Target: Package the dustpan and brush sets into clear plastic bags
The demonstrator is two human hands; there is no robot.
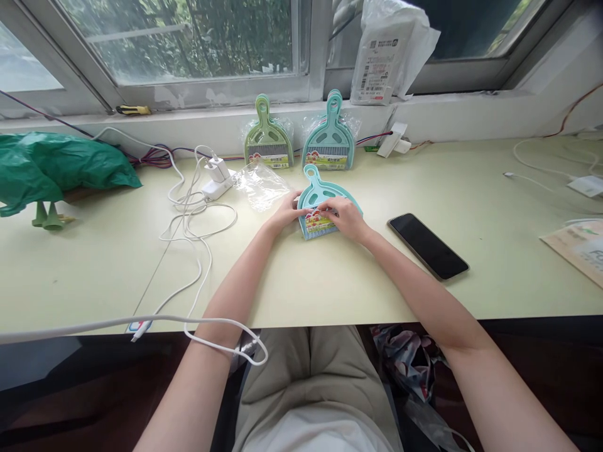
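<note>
A light-blue mini dustpan with a brush nested in it rests on the table in front of me, handle pointing away. My left hand grips the dustpan's left edge, thumb on the front. Across its right side lies my right hand, fingers pinched at the colourful printed label. Whether the label is lifting cannot be made out. Just left of the dustpan lies a crumpled clear plastic bag. Behind, a green wrapped dustpan set and a blue wrapped one lean against the wall.
A black phone lies to the right. White cables and a charger spread over the left side, one cable hanging past the table edge. A green plastic bag sits far left, a paper packet far right. A utility knife is on the sill.
</note>
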